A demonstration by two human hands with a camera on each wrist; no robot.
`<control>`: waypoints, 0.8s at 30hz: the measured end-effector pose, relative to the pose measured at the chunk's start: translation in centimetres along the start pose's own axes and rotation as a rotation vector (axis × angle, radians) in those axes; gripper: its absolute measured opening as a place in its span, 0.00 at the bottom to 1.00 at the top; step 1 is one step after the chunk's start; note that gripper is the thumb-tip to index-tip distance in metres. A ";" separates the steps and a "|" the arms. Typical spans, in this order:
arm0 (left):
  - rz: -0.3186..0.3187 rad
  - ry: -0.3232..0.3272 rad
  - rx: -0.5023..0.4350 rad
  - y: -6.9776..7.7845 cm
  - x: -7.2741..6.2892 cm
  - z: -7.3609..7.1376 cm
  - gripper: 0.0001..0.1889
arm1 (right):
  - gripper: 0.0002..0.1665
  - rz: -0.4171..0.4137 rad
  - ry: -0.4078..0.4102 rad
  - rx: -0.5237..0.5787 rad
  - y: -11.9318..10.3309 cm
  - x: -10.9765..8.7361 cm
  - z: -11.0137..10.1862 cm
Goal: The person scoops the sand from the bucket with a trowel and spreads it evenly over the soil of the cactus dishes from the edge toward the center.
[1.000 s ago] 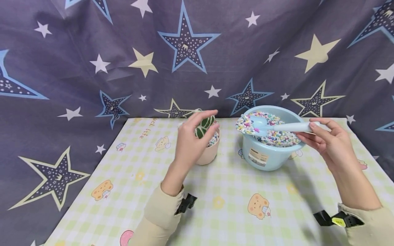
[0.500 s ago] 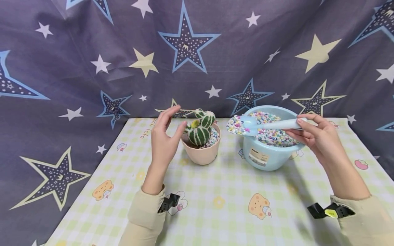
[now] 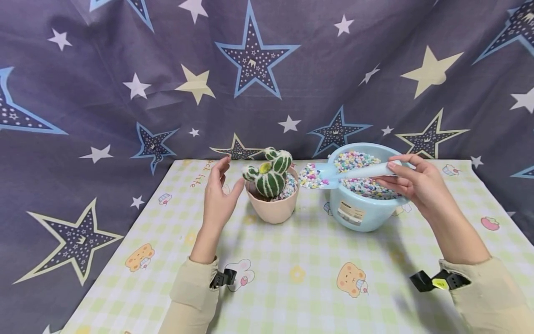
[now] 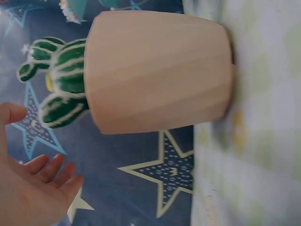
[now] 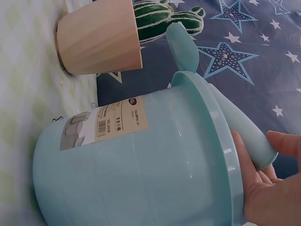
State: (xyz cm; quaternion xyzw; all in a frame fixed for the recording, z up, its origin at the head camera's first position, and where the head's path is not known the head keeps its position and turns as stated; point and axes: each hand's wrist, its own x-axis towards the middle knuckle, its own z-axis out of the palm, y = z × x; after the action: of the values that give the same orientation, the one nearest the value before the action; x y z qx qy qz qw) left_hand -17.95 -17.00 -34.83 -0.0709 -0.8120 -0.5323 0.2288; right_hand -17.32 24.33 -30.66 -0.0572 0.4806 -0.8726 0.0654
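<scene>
My right hand (image 3: 419,183) grips the handle of a light blue shovel (image 3: 367,171) above a light blue bucket (image 3: 363,215). Colourful pebbles (image 3: 313,177) heap on the shovel's blade, which reaches past the bucket's left rim towards the pot. More pebbles fill the bucket. A pale pink pot (image 3: 275,211) holds a green, white-striped cactus (image 3: 270,183), with pebbles at its right side and brown showing at the left. Just left of the pot, my left hand (image 3: 219,199) is held with relaxed fingers, apart from pot and cactus and holding nothing.
A checked tablecloth (image 3: 296,306) with cartoon prints covers the table. Behind it hangs a dark curtain (image 3: 167,55) with stars. A label (image 5: 106,123) is stuck on the bucket's side. Black cameras are strapped to both wrists.
My left hand has moved left off the cactus, uncovering it and the pot. My right hand has carried the loaded shovel left, from over the bucket to near the pot's rim.
</scene>
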 end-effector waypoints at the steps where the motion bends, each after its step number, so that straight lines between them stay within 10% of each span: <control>1: -0.015 -0.018 0.008 -0.3 0.0 0.1 0.32 | 0.10 0.006 -0.005 -0.006 0.0 0.1 0.1; 15: -0.195 -0.327 0.191 -3.4 -0.3 1.4 0.54 | 0.07 0.087 0.027 -0.160 0.2 1.2 1.7; 24: -0.214 -0.394 0.228 -3.5 -0.2 2.4 0.62 | 0.05 0.089 0.001 -0.198 0.5 1.6 2.5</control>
State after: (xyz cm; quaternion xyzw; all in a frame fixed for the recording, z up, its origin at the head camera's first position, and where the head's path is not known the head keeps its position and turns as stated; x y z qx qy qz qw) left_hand -19.69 -16.34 -38.60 -0.0609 -0.8985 -0.4345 0.0148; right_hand -18.44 21.74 -29.73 -0.0417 0.5664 -0.8173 0.0977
